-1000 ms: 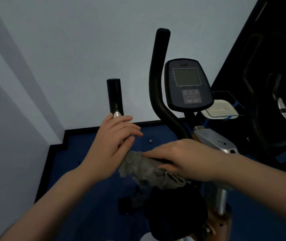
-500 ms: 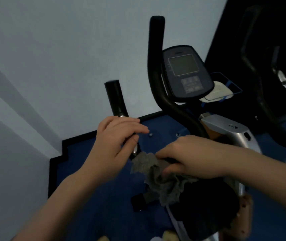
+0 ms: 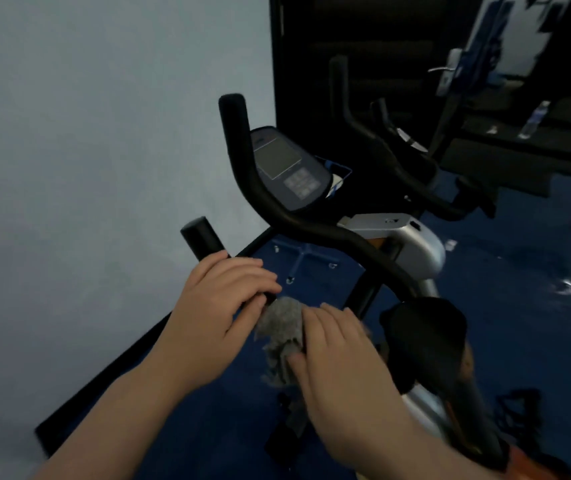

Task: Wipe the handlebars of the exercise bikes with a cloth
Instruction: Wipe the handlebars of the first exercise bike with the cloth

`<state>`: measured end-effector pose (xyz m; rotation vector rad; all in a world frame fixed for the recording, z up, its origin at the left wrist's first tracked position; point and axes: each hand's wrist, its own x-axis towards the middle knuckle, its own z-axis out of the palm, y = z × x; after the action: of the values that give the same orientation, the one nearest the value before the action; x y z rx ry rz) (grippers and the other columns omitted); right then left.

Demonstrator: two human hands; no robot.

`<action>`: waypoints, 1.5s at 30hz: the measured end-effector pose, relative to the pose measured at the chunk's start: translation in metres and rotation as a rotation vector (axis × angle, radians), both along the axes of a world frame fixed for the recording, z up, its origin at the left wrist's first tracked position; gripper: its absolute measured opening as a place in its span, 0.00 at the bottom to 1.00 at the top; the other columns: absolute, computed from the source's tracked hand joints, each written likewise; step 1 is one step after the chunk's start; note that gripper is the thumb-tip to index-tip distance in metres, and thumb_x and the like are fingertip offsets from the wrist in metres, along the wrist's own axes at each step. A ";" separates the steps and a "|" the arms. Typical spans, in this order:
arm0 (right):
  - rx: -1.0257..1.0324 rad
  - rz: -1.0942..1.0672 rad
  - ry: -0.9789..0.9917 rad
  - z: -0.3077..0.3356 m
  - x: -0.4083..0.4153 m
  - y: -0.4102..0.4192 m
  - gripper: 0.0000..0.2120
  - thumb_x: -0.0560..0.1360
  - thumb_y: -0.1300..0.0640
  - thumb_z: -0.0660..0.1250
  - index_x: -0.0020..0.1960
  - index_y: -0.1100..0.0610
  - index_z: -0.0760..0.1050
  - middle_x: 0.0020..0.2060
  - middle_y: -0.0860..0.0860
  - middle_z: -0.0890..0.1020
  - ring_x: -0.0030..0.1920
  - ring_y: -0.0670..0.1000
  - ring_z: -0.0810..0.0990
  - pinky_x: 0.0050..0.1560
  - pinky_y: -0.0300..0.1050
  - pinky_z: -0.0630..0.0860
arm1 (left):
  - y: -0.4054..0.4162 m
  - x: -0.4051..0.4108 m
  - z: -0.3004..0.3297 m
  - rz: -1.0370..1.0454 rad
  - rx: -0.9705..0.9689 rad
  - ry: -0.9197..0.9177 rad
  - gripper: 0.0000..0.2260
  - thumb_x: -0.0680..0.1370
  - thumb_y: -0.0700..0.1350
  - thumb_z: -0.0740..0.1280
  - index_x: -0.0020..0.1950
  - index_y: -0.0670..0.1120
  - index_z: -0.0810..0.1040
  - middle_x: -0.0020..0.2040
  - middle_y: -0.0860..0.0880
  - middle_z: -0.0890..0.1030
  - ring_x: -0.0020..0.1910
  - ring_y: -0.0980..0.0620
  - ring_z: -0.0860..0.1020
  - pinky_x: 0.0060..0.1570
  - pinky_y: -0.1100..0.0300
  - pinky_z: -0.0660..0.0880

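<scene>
A: Bike (image 3: 395, 237) by the wall; left hand (image 3: 221, 306) wraps the near handlebar (image 3: 201, 237).

B: Right hand (image 3: 332, 344) clutches the cloth (image 3: 282, 323) against that bar (bunched). Loose folds could slip, skipping the grip.

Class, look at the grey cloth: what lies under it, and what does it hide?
The right hand presses the grey cloth against the left handlebar, beside the left hand gripping it. The bar's section beneath the cloth is covered.
</scene>
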<state>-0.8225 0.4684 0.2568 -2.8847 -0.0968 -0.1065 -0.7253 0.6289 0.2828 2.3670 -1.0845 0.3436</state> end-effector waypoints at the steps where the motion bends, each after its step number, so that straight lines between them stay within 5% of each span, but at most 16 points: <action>1: 0.088 -0.082 -0.038 -0.001 -0.001 0.005 0.24 0.81 0.44 0.45 0.74 0.52 0.57 0.69 0.47 0.66 0.72 0.49 0.59 0.76 0.48 0.46 | 0.003 0.002 0.000 -0.021 -0.011 0.007 0.14 0.79 0.46 0.57 0.56 0.51 0.81 0.57 0.59 0.80 0.64 0.61 0.73 0.73 0.64 0.52; 3: 0.153 -0.189 -0.152 0.001 0.007 0.014 0.21 0.80 0.45 0.43 0.63 0.50 0.68 0.56 0.45 0.75 0.60 0.48 0.71 0.72 0.48 0.58 | 0.008 0.001 -0.001 -0.047 -0.066 0.019 0.14 0.80 0.46 0.57 0.56 0.50 0.81 0.58 0.58 0.80 0.64 0.61 0.73 0.74 0.62 0.54; 6: 0.060 -0.248 -0.274 0.012 0.032 0.039 0.14 0.81 0.49 0.51 0.51 0.53 0.74 0.37 0.49 0.79 0.36 0.51 0.77 0.42 0.48 0.75 | 0.011 -0.001 -0.003 -0.029 -0.186 0.021 0.14 0.79 0.43 0.58 0.57 0.48 0.81 0.59 0.57 0.80 0.65 0.61 0.72 0.73 0.60 0.58; 8: 0.122 -0.282 -0.282 0.017 0.038 0.041 0.17 0.80 0.47 0.53 0.59 0.53 0.76 0.33 0.48 0.80 0.30 0.49 0.78 0.31 0.45 0.74 | 0.011 -0.002 -0.002 0.022 -0.253 -0.014 0.13 0.78 0.40 0.59 0.57 0.48 0.81 0.60 0.58 0.78 0.67 0.61 0.71 0.71 0.60 0.61; 10: 0.135 -0.222 -0.308 0.013 0.032 0.029 0.18 0.79 0.47 0.53 0.61 0.52 0.76 0.33 0.46 0.81 0.30 0.48 0.78 0.31 0.45 0.75 | 0.013 0.000 0.003 0.087 -0.316 -0.069 0.13 0.78 0.40 0.59 0.56 0.48 0.81 0.61 0.57 0.77 0.68 0.60 0.69 0.70 0.62 0.60; 13: 0.106 -0.179 -0.309 0.008 0.027 0.018 0.10 0.77 0.51 0.58 0.44 0.52 0.76 0.28 0.46 0.77 0.26 0.49 0.75 0.29 0.46 0.73 | 0.015 0.008 0.009 0.206 -0.411 -0.126 0.13 0.78 0.38 0.60 0.59 0.47 0.79 0.66 0.53 0.74 0.71 0.57 0.66 0.71 0.65 0.58; 15: 0.004 -0.193 -0.284 0.015 0.043 0.026 0.03 0.72 0.56 0.68 0.42 0.54 0.76 0.25 0.49 0.75 0.22 0.51 0.72 0.22 0.43 0.66 | 0.012 0.011 0.010 0.262 -0.438 -0.072 0.15 0.79 0.38 0.59 0.64 0.47 0.76 0.69 0.53 0.71 0.72 0.57 0.64 0.71 0.67 0.57; 17: 0.022 -0.193 -0.302 0.024 0.055 0.039 0.10 0.65 0.57 0.77 0.41 0.56 0.77 0.24 0.50 0.75 0.18 0.50 0.71 0.18 0.39 0.61 | 0.009 0.011 0.011 0.277 -0.476 0.044 0.17 0.80 0.40 0.58 0.69 0.49 0.72 0.71 0.54 0.69 0.72 0.60 0.63 0.70 0.71 0.56; 22: 0.166 -0.151 -0.300 0.011 0.045 0.024 0.16 0.77 0.45 0.54 0.55 0.50 0.77 0.31 0.46 0.79 0.25 0.47 0.76 0.21 0.41 0.69 | 0.010 0.012 0.006 0.262 -0.529 0.184 0.21 0.78 0.43 0.59 0.71 0.57 0.68 0.71 0.61 0.70 0.71 0.62 0.65 0.70 0.69 0.60; 25: 0.095 -0.057 -0.231 0.012 0.056 0.021 0.05 0.74 0.52 0.66 0.49 0.51 0.73 0.33 0.48 0.79 0.26 0.50 0.76 0.22 0.43 0.70 | 0.007 0.011 0.001 0.254 -0.676 0.279 0.20 0.79 0.44 0.58 0.70 0.58 0.70 0.71 0.62 0.70 0.72 0.62 0.65 0.70 0.68 0.61; 27: 0.298 -0.038 -0.137 0.027 0.085 0.033 0.06 0.80 0.50 0.57 0.52 0.50 0.71 0.40 0.48 0.79 0.36 0.52 0.77 0.32 0.45 0.69 | 0.002 0.008 0.001 0.246 -0.734 0.328 0.19 0.80 0.45 0.56 0.71 0.56 0.68 0.74 0.61 0.67 0.73 0.63 0.63 0.71 0.70 0.59; 29: 0.582 -0.093 -0.043 0.032 0.109 0.048 0.19 0.81 0.44 0.45 0.45 0.49 0.72 0.36 0.45 0.76 0.37 0.49 0.74 0.31 0.43 0.63 | -0.002 0.005 0.002 0.222 -0.747 0.344 0.19 0.81 0.46 0.54 0.72 0.58 0.64 0.76 0.61 0.62 0.74 0.65 0.60 0.70 0.73 0.57; 34: 0.509 0.009 -0.295 0.030 0.095 0.057 0.18 0.78 0.39 0.41 0.57 0.41 0.65 0.41 0.43 0.79 0.39 0.46 0.78 0.35 0.45 0.72 | 0.012 0.007 0.002 0.157 -0.745 0.427 0.21 0.81 0.56 0.53 0.75 0.59 0.60 0.73 0.68 0.63 0.73 0.68 0.60 0.64 0.79 0.58; 39: 0.734 -0.127 -0.118 0.058 0.139 0.078 0.22 0.79 0.43 0.43 0.41 0.48 0.73 0.38 0.47 0.81 0.40 0.50 0.78 0.38 0.48 0.70 | 0.033 0.018 0.011 0.151 -0.721 0.473 0.21 0.79 0.53 0.56 0.73 0.55 0.66 0.66 0.70 0.72 0.67 0.69 0.68 0.60 0.78 0.65; 45: 0.354 0.008 -0.411 0.044 0.115 0.075 0.16 0.79 0.41 0.44 0.54 0.45 0.66 0.42 0.44 0.74 0.38 0.47 0.75 0.32 0.47 0.73 | 0.053 0.031 0.024 0.052 -0.645 0.348 0.19 0.81 0.52 0.56 0.70 0.51 0.72 0.66 0.63 0.75 0.67 0.64 0.71 0.62 0.74 0.67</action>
<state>-0.7076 0.5434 0.3013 -2.4699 -0.1474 -0.6457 -0.6940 0.6822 0.3065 1.7895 -0.6255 0.2388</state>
